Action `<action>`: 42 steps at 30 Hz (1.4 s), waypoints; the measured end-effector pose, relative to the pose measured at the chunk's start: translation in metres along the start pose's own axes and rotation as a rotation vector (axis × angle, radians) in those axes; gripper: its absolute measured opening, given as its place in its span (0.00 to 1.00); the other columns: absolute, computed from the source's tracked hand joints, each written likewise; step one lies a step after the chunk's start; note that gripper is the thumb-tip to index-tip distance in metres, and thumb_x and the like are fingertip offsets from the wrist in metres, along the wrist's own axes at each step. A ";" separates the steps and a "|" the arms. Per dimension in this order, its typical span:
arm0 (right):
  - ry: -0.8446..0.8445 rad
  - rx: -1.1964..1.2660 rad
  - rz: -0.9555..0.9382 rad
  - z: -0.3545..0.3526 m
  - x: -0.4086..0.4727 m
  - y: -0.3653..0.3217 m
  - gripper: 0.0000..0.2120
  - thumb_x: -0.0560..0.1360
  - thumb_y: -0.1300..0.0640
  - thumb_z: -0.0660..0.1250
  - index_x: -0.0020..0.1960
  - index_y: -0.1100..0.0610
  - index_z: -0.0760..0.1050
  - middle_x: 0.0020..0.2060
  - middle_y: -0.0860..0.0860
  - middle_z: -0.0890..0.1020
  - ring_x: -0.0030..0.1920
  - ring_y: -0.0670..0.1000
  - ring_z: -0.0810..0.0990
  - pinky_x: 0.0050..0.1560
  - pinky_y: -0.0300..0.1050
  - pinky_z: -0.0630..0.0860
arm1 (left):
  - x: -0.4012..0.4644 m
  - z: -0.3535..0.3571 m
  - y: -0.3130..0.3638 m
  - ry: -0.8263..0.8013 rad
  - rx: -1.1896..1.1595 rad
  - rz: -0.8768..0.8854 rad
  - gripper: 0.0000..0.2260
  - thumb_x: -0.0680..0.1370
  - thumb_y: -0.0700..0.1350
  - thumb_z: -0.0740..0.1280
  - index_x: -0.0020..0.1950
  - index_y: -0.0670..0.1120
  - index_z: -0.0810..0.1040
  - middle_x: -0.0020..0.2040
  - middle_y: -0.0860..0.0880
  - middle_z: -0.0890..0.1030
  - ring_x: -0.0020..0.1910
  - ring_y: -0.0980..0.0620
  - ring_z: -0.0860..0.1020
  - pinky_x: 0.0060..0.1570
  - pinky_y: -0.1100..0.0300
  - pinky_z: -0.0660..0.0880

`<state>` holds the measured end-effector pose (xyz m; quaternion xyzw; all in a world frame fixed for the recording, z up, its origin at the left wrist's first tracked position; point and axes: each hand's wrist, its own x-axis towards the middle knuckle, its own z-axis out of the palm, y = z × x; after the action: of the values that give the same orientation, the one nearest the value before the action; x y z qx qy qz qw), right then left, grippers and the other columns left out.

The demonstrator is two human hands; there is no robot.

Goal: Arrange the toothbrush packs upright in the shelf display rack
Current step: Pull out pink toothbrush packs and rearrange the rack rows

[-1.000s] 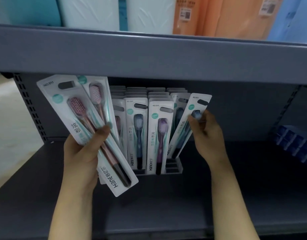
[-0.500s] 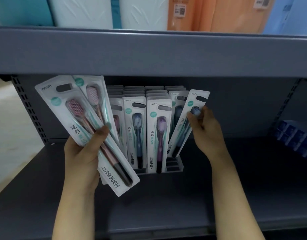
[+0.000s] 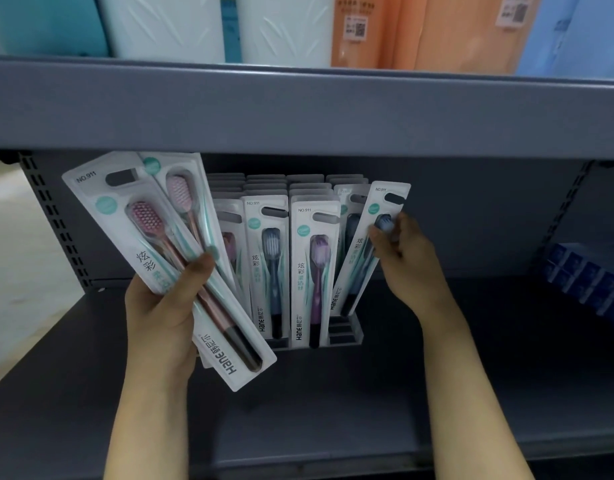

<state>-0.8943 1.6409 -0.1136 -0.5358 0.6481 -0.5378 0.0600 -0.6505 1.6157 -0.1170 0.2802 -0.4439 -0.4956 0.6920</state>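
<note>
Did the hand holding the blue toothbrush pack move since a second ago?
No. The right hand pinches the tilted blue pack at the same spot beside the rack's right column; only the camera shifted slightly.

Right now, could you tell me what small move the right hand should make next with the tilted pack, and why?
Probably tip the slanted white pack with the dark blue toothbrush upright and slide it down into the clear plastic display rack. The right hand pinches it near the top, its foot sits at the rack's right column, and the neighbouring white pack with the purple toothbrush stands straight.
</note>
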 end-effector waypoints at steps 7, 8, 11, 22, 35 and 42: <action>-0.045 0.010 0.031 -0.005 0.002 0.005 0.10 0.80 0.52 0.59 0.57 0.58 0.69 0.50 0.51 0.79 0.49 0.48 0.80 0.47 0.39 0.76 | -0.001 0.000 0.000 0.005 -0.002 0.003 0.09 0.70 0.39 0.69 0.41 0.52 0.84 0.41 0.55 0.85 0.44 0.55 0.83 0.45 0.60 0.80; -0.054 0.004 0.030 -0.006 0.003 0.006 0.10 0.80 0.52 0.58 0.57 0.57 0.69 0.50 0.51 0.79 0.49 0.48 0.80 0.46 0.37 0.76 | -0.001 0.000 0.000 0.004 -0.001 0.004 0.09 0.70 0.39 0.69 0.41 0.52 0.85 0.42 0.55 0.85 0.44 0.55 0.83 0.46 0.59 0.80; -0.054 -0.013 0.031 -0.007 0.006 0.007 0.10 0.80 0.52 0.59 0.57 0.57 0.69 0.49 0.50 0.79 0.48 0.47 0.80 0.40 0.28 0.73 | -0.002 0.000 0.001 -0.010 0.002 0.016 0.10 0.69 0.39 0.69 0.41 0.54 0.85 0.42 0.55 0.85 0.44 0.55 0.83 0.46 0.59 0.80; 0.033 -0.071 -0.033 0.002 0.003 -0.003 0.13 0.79 0.51 0.62 0.55 0.61 0.70 0.46 0.54 0.80 0.43 0.48 0.80 0.43 0.35 0.75 | -0.003 0.004 0.002 -0.039 0.020 0.032 0.15 0.73 0.35 0.67 0.39 0.55 0.85 0.40 0.56 0.85 0.43 0.57 0.83 0.46 0.60 0.80; -0.050 -0.288 -0.021 0.016 0.007 -0.009 0.16 0.77 0.49 0.64 0.53 0.62 0.69 0.44 0.53 0.75 0.41 0.49 0.74 0.39 0.39 0.68 | -0.004 0.006 0.001 -0.035 0.051 0.039 0.16 0.74 0.35 0.66 0.40 0.57 0.85 0.41 0.57 0.85 0.44 0.57 0.83 0.48 0.60 0.80; -0.055 -0.223 0.036 0.024 0.009 -0.011 0.12 0.78 0.53 0.63 0.54 0.62 0.68 0.45 0.54 0.74 0.42 0.49 0.73 0.32 0.35 0.64 | -0.004 0.008 0.002 -0.053 0.047 0.028 0.11 0.71 0.40 0.68 0.40 0.56 0.85 0.41 0.56 0.85 0.43 0.57 0.83 0.44 0.62 0.80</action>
<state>-0.8752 1.6206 -0.1109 -0.5420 0.7116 -0.4463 0.0275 -0.6570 1.6206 -0.1130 0.2768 -0.4774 -0.4826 0.6802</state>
